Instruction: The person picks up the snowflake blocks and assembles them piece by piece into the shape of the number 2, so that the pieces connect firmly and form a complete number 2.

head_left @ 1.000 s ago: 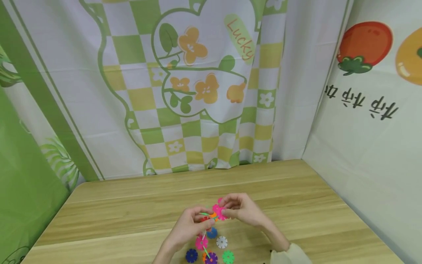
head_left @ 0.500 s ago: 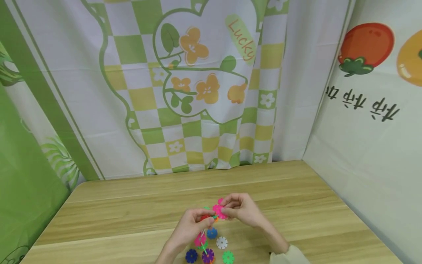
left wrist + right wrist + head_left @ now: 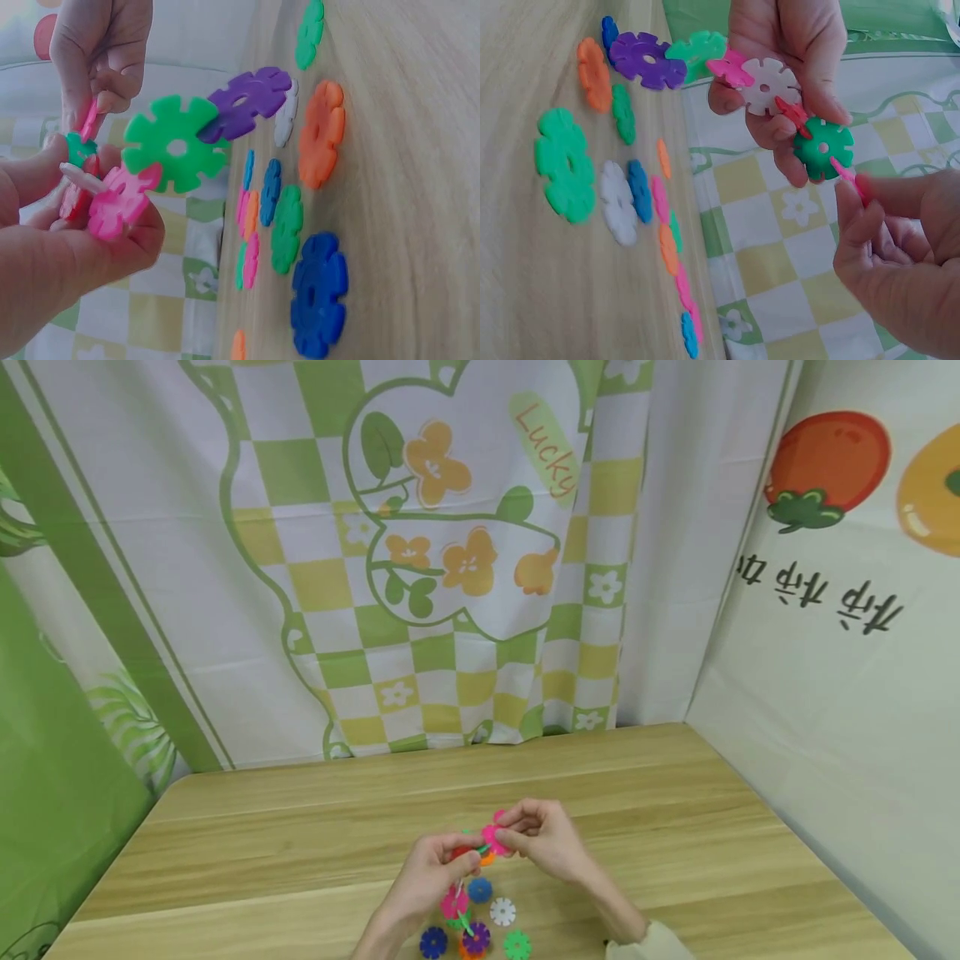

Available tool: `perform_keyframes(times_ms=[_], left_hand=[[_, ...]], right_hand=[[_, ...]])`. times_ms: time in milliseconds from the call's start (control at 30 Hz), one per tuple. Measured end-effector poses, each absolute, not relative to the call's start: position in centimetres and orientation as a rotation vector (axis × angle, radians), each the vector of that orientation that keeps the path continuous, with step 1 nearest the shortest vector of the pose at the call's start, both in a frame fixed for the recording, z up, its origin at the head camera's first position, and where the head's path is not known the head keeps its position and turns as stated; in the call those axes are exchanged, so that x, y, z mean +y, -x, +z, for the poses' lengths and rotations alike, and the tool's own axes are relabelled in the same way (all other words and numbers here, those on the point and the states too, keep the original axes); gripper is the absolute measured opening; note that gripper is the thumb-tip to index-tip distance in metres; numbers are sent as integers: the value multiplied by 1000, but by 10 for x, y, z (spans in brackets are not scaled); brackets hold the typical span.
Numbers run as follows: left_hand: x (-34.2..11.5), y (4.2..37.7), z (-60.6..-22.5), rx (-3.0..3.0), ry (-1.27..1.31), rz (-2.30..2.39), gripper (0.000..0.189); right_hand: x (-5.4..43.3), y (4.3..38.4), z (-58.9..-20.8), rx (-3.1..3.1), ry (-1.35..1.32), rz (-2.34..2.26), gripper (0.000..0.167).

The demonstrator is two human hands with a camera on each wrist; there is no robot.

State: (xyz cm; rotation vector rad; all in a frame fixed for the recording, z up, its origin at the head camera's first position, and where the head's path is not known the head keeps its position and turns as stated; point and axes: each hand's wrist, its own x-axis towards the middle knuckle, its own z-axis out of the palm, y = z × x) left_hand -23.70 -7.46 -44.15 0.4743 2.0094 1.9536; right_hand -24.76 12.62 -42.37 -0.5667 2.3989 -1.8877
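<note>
My left hand (image 3: 420,878) holds a chain of interlocked notched plastic discs, its thumb and fingers pinching the end green disc (image 3: 823,150). From there the chain runs through a red disc (image 3: 792,114), a white disc (image 3: 769,86), a pink disc (image 3: 120,201) and another green disc (image 3: 176,135) to a purple disc (image 3: 251,97). A separate pink disc (image 3: 849,178) is pinched by my right hand (image 3: 547,843). Its edge meets the rim of the end green disc; how deep it sits in a notch I cannot tell.
Loose discs lie on the wooden table (image 3: 300,827) below and beyond the hands, among them a dark blue disc (image 3: 433,942), a white disc (image 3: 502,912), a blue disc (image 3: 480,890) and a green disc (image 3: 517,945). A patterned curtain (image 3: 450,677) hangs behind the table.
The hands stay close together, with the left fingers and the end green disc turned slightly. The hanging part of the chain has swung a little. The loose discs lie as before.
</note>
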Motion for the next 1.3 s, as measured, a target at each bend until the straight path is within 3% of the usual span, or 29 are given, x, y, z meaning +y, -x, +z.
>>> perform_keyframes(times_ms=[1300], left_hand=[[-82,235,-433,2014,-726,1791,44]], right_hand=[[126,249,-430,2168,535,-1925,19]])
